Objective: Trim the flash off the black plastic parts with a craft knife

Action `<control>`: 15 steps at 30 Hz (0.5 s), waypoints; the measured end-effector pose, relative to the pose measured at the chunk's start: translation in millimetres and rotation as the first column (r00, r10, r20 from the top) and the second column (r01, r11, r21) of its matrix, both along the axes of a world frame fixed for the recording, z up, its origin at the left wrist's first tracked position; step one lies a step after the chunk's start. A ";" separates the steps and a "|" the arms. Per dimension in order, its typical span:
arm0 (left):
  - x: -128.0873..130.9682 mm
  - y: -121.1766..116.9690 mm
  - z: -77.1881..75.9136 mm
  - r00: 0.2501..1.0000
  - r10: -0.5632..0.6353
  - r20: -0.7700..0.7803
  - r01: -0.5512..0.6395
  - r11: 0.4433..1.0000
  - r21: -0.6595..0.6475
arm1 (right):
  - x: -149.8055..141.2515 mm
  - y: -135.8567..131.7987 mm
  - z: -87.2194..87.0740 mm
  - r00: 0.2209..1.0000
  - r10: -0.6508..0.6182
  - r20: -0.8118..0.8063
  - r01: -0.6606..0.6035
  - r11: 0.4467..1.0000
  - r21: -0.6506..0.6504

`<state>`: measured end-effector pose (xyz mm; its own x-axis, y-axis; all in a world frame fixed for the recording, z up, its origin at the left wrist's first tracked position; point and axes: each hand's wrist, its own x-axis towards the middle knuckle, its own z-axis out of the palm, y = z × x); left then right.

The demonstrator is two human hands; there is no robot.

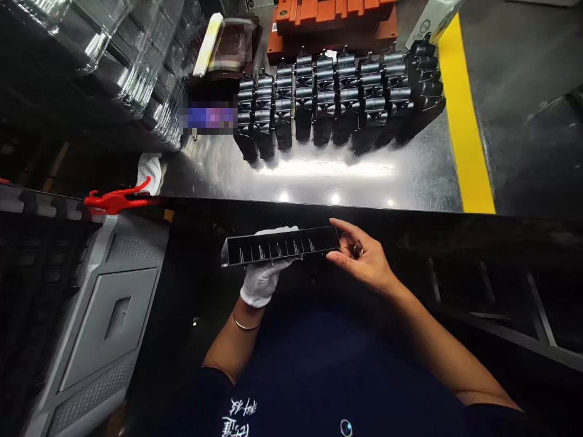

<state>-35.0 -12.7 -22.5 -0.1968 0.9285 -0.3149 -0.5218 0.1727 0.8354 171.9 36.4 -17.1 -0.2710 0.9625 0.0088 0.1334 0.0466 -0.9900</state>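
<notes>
A long, narrow black plastic housing [282,247], with thin ribs along its hollow inside, is held level in front of my body, below the bench edge. My left hand [262,282], in a white glove, wraps around it from beneath, fingers showing behind its far wall. At the housing's right end is my bare right hand [364,258], thumb and index finger on either side of that end. Its other fingers are curled, with a small dark shiny thing by them that I cannot make out. Beyond, similar black parts [323,103] stand side by side in a row.
The metal bench [300,179] has a yellow stripe [469,121] at right. Orange blocks [334,21] sit behind the row. Plastic-wrapped stacks [132,60] rise at left, above a red-handled tool [116,200] and a grey crate [107,315]. A metal frame [542,309] stands at right.
</notes>
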 end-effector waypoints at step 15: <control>33.8 42.9 32.5 0.892 0.450 0.034 -0.451 0.892 0.033 | -36.6 -17.8 1.0 0.990 -0.049 0.135 0.033 0.993 0.116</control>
